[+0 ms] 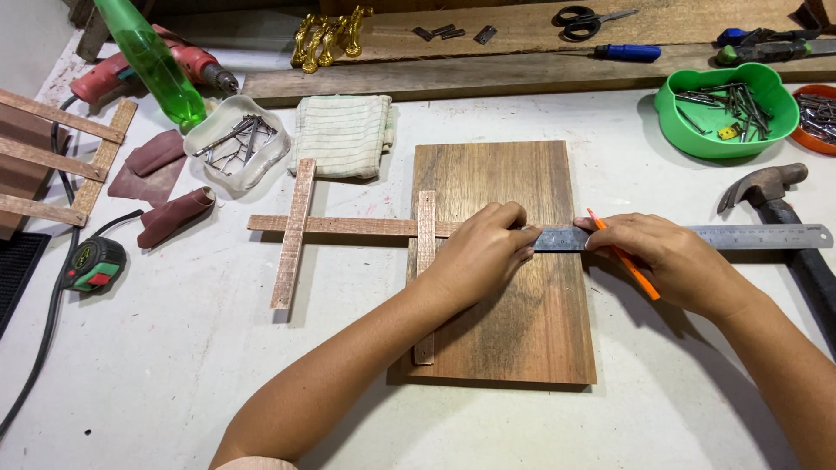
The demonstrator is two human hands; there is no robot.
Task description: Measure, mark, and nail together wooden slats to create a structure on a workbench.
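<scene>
Pressing a steel ruler (688, 236) flat across a dark wooden board (514, 296), the person's left hand (479, 257) lies spread with its fingertips on the ruler's near end, while the right hand (666, 257) is closed round an orange pencil (634, 271) whose tip sits at the ruler's edge, just past the board's right side. The hands are apart, one on each side of the board's right half. The board lies flat on the white table (174, 365), in the middle of the view.

To mark well here, the ruler should stay pinned without sliding and square to the board's edge, with the pencil held tight against the steel.

Three thin wooden strips (348, 225) form a rough frame: one runs across the board's upper part and off its left side, another lies upright on the board's left edge, the third stands left of the board. Behind the board rests a folded cloth (342, 132), left of that a clear dish of nails (237, 142). A hammer (766, 187) lies to the board's right, close to the ruler's far end, and could catch the ruler if it shifts. A green bowl of nails (766, 130) sits beyond it. A tape measure (94, 265) lies well left.
</scene>
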